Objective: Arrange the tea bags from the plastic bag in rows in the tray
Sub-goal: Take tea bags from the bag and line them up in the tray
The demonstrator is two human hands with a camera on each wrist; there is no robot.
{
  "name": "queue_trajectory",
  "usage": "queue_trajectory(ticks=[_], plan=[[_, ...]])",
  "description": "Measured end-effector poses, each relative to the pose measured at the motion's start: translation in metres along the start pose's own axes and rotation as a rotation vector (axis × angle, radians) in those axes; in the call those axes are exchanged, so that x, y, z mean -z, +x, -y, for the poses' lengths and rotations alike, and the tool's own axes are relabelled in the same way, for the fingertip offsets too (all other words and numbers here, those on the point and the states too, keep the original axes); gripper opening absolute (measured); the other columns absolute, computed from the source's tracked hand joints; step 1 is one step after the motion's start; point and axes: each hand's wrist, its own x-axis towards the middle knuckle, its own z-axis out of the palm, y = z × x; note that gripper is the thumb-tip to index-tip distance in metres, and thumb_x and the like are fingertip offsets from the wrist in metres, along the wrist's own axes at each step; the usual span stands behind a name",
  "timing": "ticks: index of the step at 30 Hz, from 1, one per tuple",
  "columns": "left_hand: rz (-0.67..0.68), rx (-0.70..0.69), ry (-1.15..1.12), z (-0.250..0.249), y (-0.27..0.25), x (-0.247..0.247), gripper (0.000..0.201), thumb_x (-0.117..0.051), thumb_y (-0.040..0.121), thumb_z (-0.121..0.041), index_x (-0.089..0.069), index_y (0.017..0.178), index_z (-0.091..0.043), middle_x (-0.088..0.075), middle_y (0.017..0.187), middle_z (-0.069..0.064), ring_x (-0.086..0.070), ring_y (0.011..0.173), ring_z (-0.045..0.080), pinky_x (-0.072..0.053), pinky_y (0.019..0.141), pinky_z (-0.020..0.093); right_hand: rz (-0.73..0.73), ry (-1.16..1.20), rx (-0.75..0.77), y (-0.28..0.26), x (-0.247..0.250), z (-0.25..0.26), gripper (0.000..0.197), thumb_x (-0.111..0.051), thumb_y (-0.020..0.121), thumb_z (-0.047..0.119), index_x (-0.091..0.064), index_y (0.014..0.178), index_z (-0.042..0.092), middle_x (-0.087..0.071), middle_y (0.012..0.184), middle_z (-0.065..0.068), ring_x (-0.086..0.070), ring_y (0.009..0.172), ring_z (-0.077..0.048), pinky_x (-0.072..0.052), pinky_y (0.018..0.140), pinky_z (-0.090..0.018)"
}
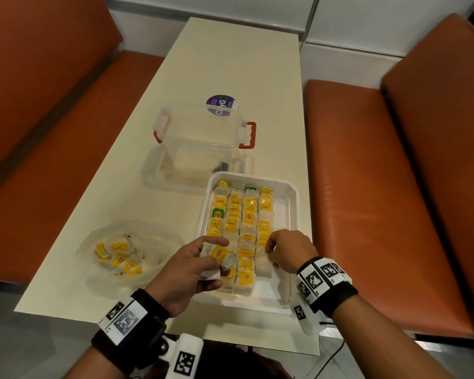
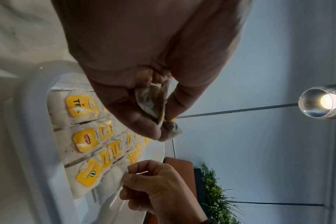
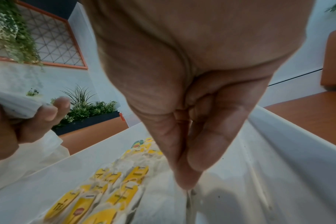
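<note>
A white tray (image 1: 294,194) at the near right of the table holds yellow-tagged tea bags (image 1: 233,214) in several rows. My left hand (image 1: 216,262) hovers over the tray's near left corner and grips a small bunch of tea bags (image 2: 155,106). My right hand (image 1: 270,253) reaches down into the right-most row, thumb and fingertips (image 3: 186,180) pinched on the top edge of a white tea bag (image 1: 263,266). To the left of the tray, the clear plastic bag (image 1: 153,242) lies open with several tea bags (image 1: 118,255) inside.
An open clear container with red handles (image 1: 203,135) stands behind the tray, with its lid (image 1: 164,170) lying in front of it. A purple round sticker (image 1: 221,103) is on the cream table (image 1: 230,56). Orange benches (image 1: 381,187) flank both sides.
</note>
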Motion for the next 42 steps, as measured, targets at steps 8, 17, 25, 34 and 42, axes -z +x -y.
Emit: queue_trajectory(ticks=[8,17,25,34,42], plan=[[0.016,0.001,-0.027,-0.003,0.003,-0.002,0.039,-0.053,0.093,0.011,-0.065,0.119,-0.016,-0.072,0.114,0.017,-0.069,0.095,0.029,-0.057,0.062,0.028,-0.004,0.016,0.004,0.001,-0.001,0.001,0.023,-0.06,0.084,0.011,-0.059,0.073,0.031,-0.07,0.078,0.004,-0.068,0.081,-0.019,-0.046,0.062,-0.026],[0.028,-0.019,-0.029,-0.007,0.007,-0.006,0.033,-0.058,0.093,0.004,-0.065,0.117,-0.018,-0.074,0.101,0.009,-0.069,0.085,0.022,-0.054,0.059,0.026,-0.035,0.037,0.019,0.0,-0.001,0.0,0.016,-0.058,0.084,0.012,-0.061,0.08,0.028,-0.07,0.079,0.003,-0.067,0.078,-0.019,-0.049,0.065,-0.028],[0.046,-0.02,0.006,-0.007,0.011,-0.008,0.025,-0.063,0.095,-0.01,-0.063,0.12,-0.014,-0.07,0.09,0.006,-0.062,0.07,0.014,-0.048,0.056,0.025,-0.083,0.059,0.062,-0.003,0.002,-0.002,0.013,-0.064,0.09,0.026,-0.058,0.079,0.029,-0.069,0.079,0.005,-0.066,0.08,-0.017,-0.05,0.066,-0.029],[0.053,-0.043,0.108,-0.006,0.018,-0.014,0.019,-0.072,0.089,-0.024,-0.062,0.103,-0.019,-0.07,0.084,0.0,-0.058,0.068,0.013,-0.039,0.053,0.022,-0.155,0.322,0.168,-0.029,0.015,0.016,0.024,-0.062,0.093,0.05,-0.064,0.082,0.029,-0.072,0.07,0.007,-0.068,0.062,-0.003,-0.055,0.065,-0.028],[0.076,-0.096,0.207,-0.014,0.019,-0.018,0.024,-0.076,0.082,-0.035,-0.062,0.091,-0.018,-0.064,0.078,0.002,-0.055,0.06,0.014,-0.033,0.048,0.021,-0.108,0.663,0.317,-0.057,0.029,0.028,0.015,-0.062,0.097,0.04,-0.071,0.102,0.028,-0.071,0.091,0.008,-0.07,0.067,-0.01,-0.053,0.062,-0.025]])
